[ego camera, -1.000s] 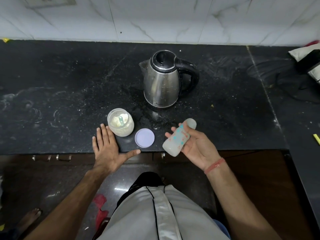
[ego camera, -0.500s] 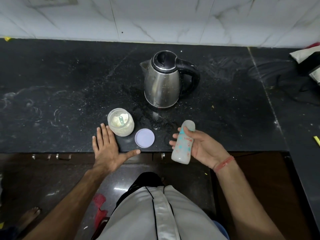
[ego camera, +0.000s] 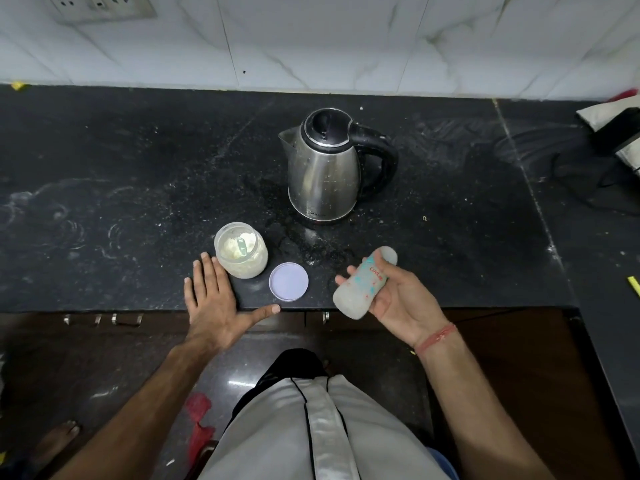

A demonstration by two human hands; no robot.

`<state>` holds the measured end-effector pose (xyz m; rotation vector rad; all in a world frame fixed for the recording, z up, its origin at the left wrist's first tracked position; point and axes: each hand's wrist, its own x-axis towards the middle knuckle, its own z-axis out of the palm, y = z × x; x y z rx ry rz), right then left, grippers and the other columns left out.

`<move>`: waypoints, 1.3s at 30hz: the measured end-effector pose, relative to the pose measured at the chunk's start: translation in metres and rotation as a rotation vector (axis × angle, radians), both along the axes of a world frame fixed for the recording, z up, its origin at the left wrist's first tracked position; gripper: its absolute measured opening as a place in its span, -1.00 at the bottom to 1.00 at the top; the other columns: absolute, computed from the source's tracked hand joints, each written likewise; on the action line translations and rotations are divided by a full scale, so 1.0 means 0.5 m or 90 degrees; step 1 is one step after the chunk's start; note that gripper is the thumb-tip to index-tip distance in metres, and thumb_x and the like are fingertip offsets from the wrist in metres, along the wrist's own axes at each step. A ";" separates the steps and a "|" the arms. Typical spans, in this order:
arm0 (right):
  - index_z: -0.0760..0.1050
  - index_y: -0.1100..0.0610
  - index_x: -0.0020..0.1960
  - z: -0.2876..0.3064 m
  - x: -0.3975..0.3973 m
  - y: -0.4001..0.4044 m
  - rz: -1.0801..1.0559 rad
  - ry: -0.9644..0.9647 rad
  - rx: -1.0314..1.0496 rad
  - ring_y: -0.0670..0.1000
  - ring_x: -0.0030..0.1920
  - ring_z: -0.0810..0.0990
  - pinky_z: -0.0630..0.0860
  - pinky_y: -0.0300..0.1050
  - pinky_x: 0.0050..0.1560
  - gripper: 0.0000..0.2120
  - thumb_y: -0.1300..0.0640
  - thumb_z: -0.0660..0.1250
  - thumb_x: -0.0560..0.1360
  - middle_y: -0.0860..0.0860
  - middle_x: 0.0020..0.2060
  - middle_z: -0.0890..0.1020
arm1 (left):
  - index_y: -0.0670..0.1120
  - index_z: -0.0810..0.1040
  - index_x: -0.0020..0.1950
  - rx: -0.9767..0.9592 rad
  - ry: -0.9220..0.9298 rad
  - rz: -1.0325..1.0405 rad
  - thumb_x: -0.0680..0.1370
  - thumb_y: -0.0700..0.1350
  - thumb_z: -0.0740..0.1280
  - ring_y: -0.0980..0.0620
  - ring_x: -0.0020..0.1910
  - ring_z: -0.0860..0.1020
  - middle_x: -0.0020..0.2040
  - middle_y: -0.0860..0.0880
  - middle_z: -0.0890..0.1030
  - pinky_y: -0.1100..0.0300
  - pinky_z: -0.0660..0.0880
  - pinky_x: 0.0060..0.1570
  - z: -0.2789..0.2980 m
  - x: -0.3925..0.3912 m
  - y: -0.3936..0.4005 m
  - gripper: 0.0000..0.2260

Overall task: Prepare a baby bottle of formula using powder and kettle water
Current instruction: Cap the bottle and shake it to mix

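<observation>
My right hand (ego camera: 398, 299) grips a capped baby bottle (ego camera: 362, 284) with milky liquid, tilted with its cap pointing up and to the right, just over the counter's front edge. Flat on the black counter (ego camera: 121, 188), fingers spread, lies my left hand (ego camera: 214, 299), touching the open jar of formula powder (ego camera: 241, 250), which has a scoop inside. The jar's pale lilac lid (ego camera: 288, 281) lies between my hands. A steel kettle (ego camera: 325, 168) with a black lid and handle stands behind them.
A white tiled wall with a socket plate (ego camera: 100, 6) backs the counter. Black cables and a pale bag (ego camera: 613, 133) lie at the far right. Below the counter edge are drawer handles (ego camera: 104, 319) and a dark floor.
My right hand has rocked the bottle: tilted a second ago, nearly upright half a second ago, tilted again now. My left hand, the jar, lid and kettle have stayed put.
</observation>
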<state>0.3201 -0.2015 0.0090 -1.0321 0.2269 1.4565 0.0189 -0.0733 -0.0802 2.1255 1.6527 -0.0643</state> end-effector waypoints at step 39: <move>0.49 0.18 0.43 0.015 0.010 0.030 0.049 -0.114 -0.017 0.38 0.28 0.71 0.61 0.36 0.35 -0.52 0.01 0.47 0.60 0.29 0.25 0.67 | -0.18 -0.30 0.77 -0.004 0.000 0.003 0.12 0.88 0.07 -0.09 0.75 -0.38 0.78 -0.14 -0.33 -0.19 -0.30 0.72 0.001 0.001 -0.003 0.58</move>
